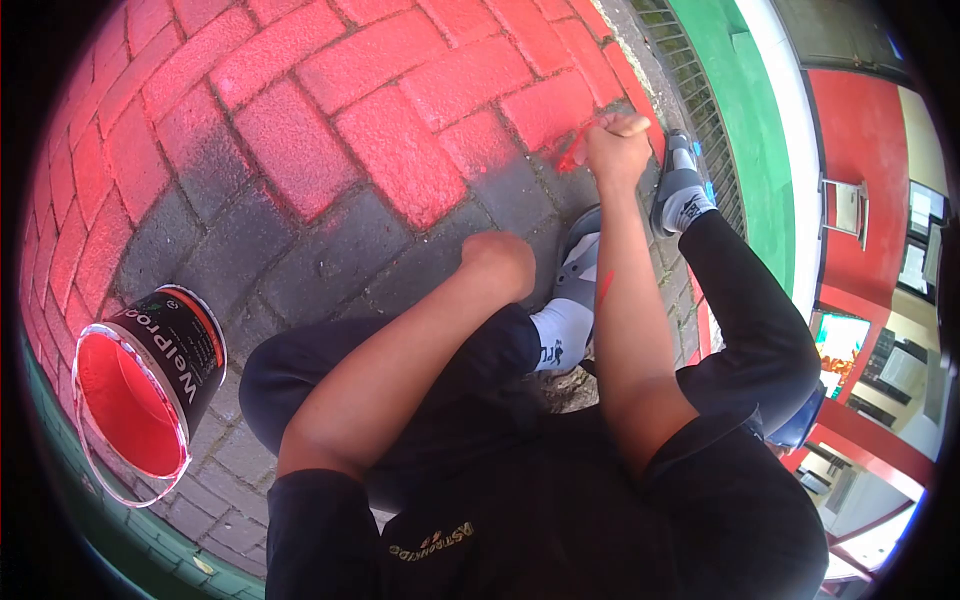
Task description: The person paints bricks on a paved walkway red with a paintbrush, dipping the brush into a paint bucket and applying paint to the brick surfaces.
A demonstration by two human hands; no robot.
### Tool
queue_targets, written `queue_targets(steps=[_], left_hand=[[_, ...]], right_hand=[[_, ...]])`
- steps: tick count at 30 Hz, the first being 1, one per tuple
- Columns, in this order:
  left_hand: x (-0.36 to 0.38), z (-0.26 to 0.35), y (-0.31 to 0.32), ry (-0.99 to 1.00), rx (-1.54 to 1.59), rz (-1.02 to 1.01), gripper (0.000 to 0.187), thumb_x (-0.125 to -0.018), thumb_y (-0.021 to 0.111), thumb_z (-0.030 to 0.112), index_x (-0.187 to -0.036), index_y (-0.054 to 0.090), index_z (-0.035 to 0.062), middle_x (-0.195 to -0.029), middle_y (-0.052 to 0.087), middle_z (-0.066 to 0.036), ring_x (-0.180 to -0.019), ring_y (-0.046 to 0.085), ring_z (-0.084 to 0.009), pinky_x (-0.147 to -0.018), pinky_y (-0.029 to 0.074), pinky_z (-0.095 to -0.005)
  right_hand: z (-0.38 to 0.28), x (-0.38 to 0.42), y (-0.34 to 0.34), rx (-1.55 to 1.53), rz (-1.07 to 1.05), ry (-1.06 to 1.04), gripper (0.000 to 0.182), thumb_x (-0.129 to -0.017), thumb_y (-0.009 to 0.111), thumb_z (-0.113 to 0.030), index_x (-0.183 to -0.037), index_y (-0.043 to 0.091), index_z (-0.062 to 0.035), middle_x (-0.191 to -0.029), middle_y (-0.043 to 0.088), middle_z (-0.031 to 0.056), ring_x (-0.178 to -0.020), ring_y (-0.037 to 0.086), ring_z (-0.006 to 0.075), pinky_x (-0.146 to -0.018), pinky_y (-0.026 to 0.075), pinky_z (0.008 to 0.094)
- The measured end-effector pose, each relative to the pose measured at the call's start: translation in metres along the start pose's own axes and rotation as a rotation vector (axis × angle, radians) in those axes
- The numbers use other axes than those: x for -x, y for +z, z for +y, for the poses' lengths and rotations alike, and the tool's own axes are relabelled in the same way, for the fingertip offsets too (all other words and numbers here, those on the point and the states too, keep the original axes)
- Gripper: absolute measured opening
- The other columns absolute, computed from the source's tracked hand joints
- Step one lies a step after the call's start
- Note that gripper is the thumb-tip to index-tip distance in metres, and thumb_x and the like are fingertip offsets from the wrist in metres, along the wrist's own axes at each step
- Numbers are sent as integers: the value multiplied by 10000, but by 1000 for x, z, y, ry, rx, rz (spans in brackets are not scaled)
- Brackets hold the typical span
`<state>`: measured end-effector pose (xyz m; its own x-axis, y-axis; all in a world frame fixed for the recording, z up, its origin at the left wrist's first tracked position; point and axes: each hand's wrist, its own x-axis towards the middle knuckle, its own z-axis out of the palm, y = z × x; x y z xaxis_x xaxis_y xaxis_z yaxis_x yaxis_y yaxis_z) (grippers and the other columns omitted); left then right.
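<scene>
Right hand [618, 152] grips something red [571, 156], part-hidden, over half-red pavers [400, 160]; left hand [500, 264] bent down, fingers hidden, grip can't tell; paint bucket [196, 345] alongside.

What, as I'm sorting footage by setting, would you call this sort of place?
Probably an outdoor yard or walkway: block paving, a slatted drain grate along its edge, and a red-walled building beyond.
</scene>
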<state>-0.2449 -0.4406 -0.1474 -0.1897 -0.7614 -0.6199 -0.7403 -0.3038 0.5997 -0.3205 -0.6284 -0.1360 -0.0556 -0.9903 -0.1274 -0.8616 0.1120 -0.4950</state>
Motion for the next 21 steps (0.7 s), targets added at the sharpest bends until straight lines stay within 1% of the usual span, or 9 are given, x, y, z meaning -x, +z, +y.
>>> queue_targets(steps=[2,6,8,9,11,13,17,19,21], left_hand=[[-1,-2,4,3,11,21,262,-820,619,150,-985,771,14,-1077,727,-217,-1019,711,-362,-873,564,-449],[-2,-2,4,8,16,8,273,-833,611,162,-994,764,3,-1083,721,-227,-1033,703,-373,-891,558,-459],[-5,-4,6,13,15,4,278,-838,607,167,-998,761,0,-1083,719,-230,-1039,699,-375,-898,556,-460],[-6,-5,6,21,13,4,282,-844,604,172,-1001,759,-2,-1083,718,-233,-1045,696,-378,-905,553,-462],[-7,-5,7,17,10,-4,283,-844,602,175,-1001,758,-2,-1083,718,-233,-1049,694,-378,-911,551,-462],[-8,-6,5,8,13,0,285,-845,601,177,-1001,758,-2,-1083,718,-233,-1053,692,-378,-917,548,-462],[-9,-3,15,-3,-3,-21,292,-848,612,199,-1003,755,-4,-1089,717,-229,-1048,692,-381,-913,552,-463],[-9,-2,13,-17,-15,-20,297,-850,617,209,-1004,755,-5,-1090,717,-227,-1046,692,-382,-910,554,-465],[-6,-2,10,0,-12,-14,295,-850,616,207,-1002,755,-4,-1080,719,-228,-1040,694,-383,-898,558,-470]], right_hand=[[-10,-12,27,56,231,-49,200,-838,657,-239,-857,702,-45,-879,746,181,-854,740,323,-757,583,419],[-37,-49,51,-96,194,-204,206,-841,661,-257,-829,715,-58,-889,741,201,-860,736,336,-772,583,429],[-35,-61,47,-726,-128,-164,202,-831,664,-261,-825,729,-70,-888,728,220,-882,733,341,-804,574,433],[-15,-67,48,-727,-124,-159,202,-831,664,-261,-825,729,-70,-888,728,220,-882,733,341,-804,574,433],[42,-77,50,-24,193,-443,173,-812,660,-216,-845,734,-64,-871,723,220,-874,737,327,-798,571,430],[51,-51,20,-112,143,-153,151,-782,659,-182,-830,734,-61,-875,733,204,-876,736,333,-795,573,427],[48,-35,-4,-135,164,-20,145,-769,662,-176,-817,732,-59,-886,737,201,-870,733,359,-803,574,438],[31,-38,18,-38,306,-230,132,-762,666,-162,-831,724,-66,-882,738,203,-855,739,358,-792,575,437],[9,-47,50,-84,294,-382,131,-763,670,-130,-863,709,-54,-829,728,183,-782,740,302,-744,576,435]])
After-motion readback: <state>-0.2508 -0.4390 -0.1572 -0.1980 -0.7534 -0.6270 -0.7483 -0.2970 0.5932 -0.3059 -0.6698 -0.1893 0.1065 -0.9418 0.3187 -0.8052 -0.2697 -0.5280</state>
